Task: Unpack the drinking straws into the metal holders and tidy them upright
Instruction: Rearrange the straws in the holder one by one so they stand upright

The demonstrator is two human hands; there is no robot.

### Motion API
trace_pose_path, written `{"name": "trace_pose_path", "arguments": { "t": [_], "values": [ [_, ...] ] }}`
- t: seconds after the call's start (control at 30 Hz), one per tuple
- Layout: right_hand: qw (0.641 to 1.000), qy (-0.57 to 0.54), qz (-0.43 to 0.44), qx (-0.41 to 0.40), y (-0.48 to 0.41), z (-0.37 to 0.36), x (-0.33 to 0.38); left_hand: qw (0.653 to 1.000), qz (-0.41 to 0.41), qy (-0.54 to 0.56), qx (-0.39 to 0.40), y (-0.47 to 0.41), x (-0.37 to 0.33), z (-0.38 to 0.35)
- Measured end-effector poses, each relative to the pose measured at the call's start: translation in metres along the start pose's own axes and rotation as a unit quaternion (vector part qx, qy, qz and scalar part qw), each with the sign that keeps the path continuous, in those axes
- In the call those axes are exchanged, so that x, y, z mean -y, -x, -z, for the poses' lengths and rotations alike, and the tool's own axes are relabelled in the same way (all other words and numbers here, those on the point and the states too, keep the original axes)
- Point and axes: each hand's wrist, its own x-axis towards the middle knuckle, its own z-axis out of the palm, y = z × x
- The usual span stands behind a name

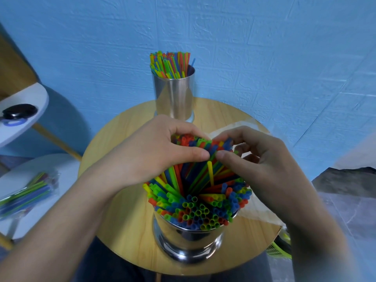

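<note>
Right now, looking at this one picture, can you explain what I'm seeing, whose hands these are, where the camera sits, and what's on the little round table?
There is no machine here. The one picture comes from a camera worn on a person's head, looking forward and down, so the two bare arms reaching in from the bottom are the wearer's own. The left hand and right hand together gather a bunch of coloured straws, whose lower ends drop into the near metal holder. That holder is already crowded with straws. Both stand on a round wooden table. At its back stands a second metal holder, partly filled with straws. A crumpled clear wrapper lies under the right hand. Off to the left, on a white surface, lies an unopened pack of straws.
</note>
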Motion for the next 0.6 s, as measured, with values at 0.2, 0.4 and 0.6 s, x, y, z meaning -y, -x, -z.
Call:
{"name": "trace_pose_path", "arguments": {
  "t": [0.2, 0.4, 0.6],
  "values": [
    [1.0, -0.001, 0.003, -0.012, 0.0017, -0.0003, -0.0012, 1.0, -0.004, -0.021, -0.003, 0.0013, -0.0019, 0.0008],
    [1.0, -0.012, 0.009, -0.014, 0.0031, -0.0024, 0.0012, 0.999, -0.001, -0.054, 0.004, 0.0002, -0.0044, -0.0015],
    [1.0, -0.016, 0.011, -0.017, 0.0029, -0.0031, -0.0001, 0.998, -0.008, -0.062, -0.018, -0.0009, -0.0005, -0.0014]
  ]
}}
